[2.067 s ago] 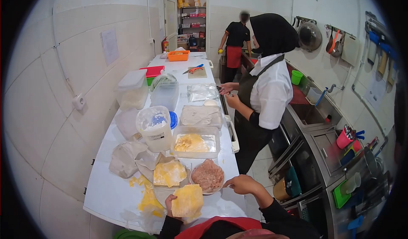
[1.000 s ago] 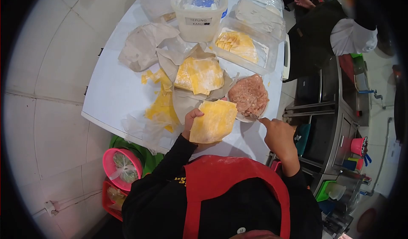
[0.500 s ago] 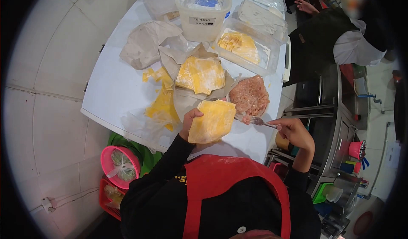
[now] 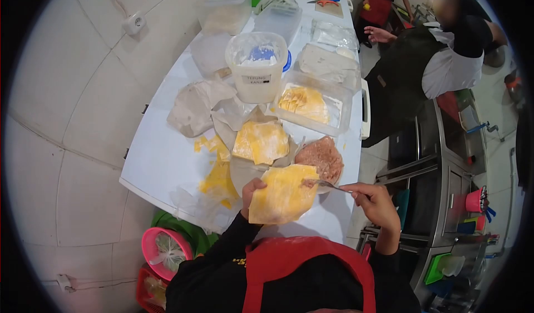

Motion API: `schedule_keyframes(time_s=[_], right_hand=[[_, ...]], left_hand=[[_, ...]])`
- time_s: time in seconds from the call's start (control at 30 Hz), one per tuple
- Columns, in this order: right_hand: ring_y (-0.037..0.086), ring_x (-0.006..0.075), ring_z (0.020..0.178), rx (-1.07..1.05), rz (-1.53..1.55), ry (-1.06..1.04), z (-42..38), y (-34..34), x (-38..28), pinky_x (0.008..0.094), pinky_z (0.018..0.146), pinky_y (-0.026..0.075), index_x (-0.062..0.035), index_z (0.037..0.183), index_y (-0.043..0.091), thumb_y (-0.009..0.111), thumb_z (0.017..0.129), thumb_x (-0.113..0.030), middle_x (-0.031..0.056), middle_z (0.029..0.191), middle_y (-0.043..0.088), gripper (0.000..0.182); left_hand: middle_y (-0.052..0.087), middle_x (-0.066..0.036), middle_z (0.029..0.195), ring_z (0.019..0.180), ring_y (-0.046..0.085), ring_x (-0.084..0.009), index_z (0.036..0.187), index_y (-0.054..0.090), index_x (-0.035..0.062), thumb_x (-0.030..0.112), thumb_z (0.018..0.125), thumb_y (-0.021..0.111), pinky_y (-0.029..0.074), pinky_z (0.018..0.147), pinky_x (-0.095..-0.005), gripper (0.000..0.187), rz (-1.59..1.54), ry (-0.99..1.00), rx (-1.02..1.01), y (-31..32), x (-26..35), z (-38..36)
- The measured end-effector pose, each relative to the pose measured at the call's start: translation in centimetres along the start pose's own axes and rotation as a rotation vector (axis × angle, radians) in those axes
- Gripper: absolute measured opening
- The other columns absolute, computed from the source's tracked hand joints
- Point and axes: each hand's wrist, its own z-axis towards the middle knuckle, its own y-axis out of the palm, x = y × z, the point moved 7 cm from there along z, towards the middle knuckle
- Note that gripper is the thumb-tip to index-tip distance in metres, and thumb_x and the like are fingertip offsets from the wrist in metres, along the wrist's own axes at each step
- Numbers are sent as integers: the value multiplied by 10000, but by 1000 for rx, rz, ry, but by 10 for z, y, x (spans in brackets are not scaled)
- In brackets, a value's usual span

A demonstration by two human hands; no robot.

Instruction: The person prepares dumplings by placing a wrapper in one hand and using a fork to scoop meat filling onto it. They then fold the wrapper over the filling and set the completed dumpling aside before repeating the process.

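Observation:
My left hand (image 4: 251, 195) is closed on the left edge of a floured yellow sheet stack (image 4: 283, 196), held over the table's near edge. Pinched in my right hand (image 4: 375, 204) is a fork (image 4: 334, 186); its tip, with a bit of pink filling (image 4: 308, 183), is at the stack's upper right corner. Just beyond lies a mound of minced filling (image 4: 321, 158). More yellow sheets (image 4: 261, 142) rest on brown paper behind the held stack. To their left are yellow scraps (image 4: 218, 182).
A labelled flour tub (image 4: 257, 85) and a clear tray (image 4: 346, 110) of folded yellow pieces stand farther back. Scissors (image 4: 324, 1) lie at the far end. Two people (image 4: 409, 71) (image 4: 384, 1) stand at the right. A pink basin (image 4: 150, 252) sits lower left.
The fork has moved left from beside the filling mound onto the corner of the held sheets. The view has tilted up, showing more of the table's far end and a second person.

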Motion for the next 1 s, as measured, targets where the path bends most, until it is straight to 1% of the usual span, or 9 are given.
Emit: schedule_keyframes(time_s=[0.07, 0.17, 0.27, 0.37, 0.53, 0.63, 0.77, 0.9, 1.0], right_hand=[[525, 158, 573, 45, -30, -102, -4, -2, -4, 265, 559, 423, -159, 1034, 687, 576, 820, -14, 84, 651, 569, 281], [537, 183, 591, 61, -68, -198, -9, -5, -7, 278, 556, 422, -156, 1006, 698, 616, 785, -4, 90, 685, 582, 281], [532, 188, 593, 92, -44, -244, -11, -5, -3, 289, 551, 418, -150, 985, 705, 633, 760, 18, 85, 691, 580, 291], [530, 190, 597, 91, -49, -267, -10, -9, -3, 292, 553, 417, -141, 972, 708, 633, 756, 30, 83, 694, 582, 285], [530, 182, 600, 23, -55, -251, -8, -20, -4, 290, 553, 411, -111, 956, 708, 627, 749, 50, 82, 705, 594, 274], [496, 126, 586, 19, 40, -233, -9, -32, 16, 265, 531, 382, -57, 969, 690, 630, 771, 18, 19, 656, 557, 221], [405, 43, 550, 122, 498, -91, -1, -24, 61, 209, 484, 305, -36, 1006, 648, 624, 829, -107, -66, 631, 455, 192], [317, 13, 474, 53, 874, 197, 23, 54, 48, 185, 427, 237, -52, 1027, 621, 607, 867, -206, -77, 630, 451, 222], [305, 8, 454, 165, 1045, 268, 36, 76, 45, 190, 402, 196, -45, 997, 621, 602, 870, -188, -78, 612, 438, 192]], left_hand=[[524, -261, 1202, 1060, 553, -384, 1235, 432, -75, 197, 731, 443, 432, 943, -474, 573, -112, -97, -100, -3, -6, -1], [484, -275, 1245, 1119, 512, -393, 1249, 412, -79, 189, 714, 454, 392, 988, -483, 599, 58, -39, 66, -17, -8, 1], [327, -253, 1384, 1211, 424, -386, 1397, 195, -48, 260, 617, 513, 343, 1028, -467, 897, 165, -53, 27, 1, -18, 5], [305, -248, 1396, 1218, 413, -379, 1410, 153, -44, 272, 592, 532, 348, 1025, -460, 956, 175, -85, -43, 30, -25, 2], [323, -245, 1386, 1204, 427, -376, 1411, 179, -26, 281, 593, 526, 357, 1017, -449, 939, 159, -96, -38, 20, -26, 2], [338, -239, 1379, 1197, 438, -369, 1410, 194, -16, 283, 600, 522, 367, 1009, -448, 923, 169, -64, -4, 16, -20, 1], [488, -256, 1252, 1108, 522, -396, 1293, 381, -50, 211, 700, 471, 402, 971, -500, 654, 39, 15, -48, 15, -12, 4], [492, -251, 1250, 1103, 526, -390, 1300, 375, -48, 219, 702, 472, 410, 968, -479, 662, 44, 16, -90, 15, -18, 11], [482, -244, 1261, 1113, 519, -385, 1316, 358, -43, 229, 700, 472, 405, 976, -465, 683, 67, 45, -87, 14, -19, 12]])
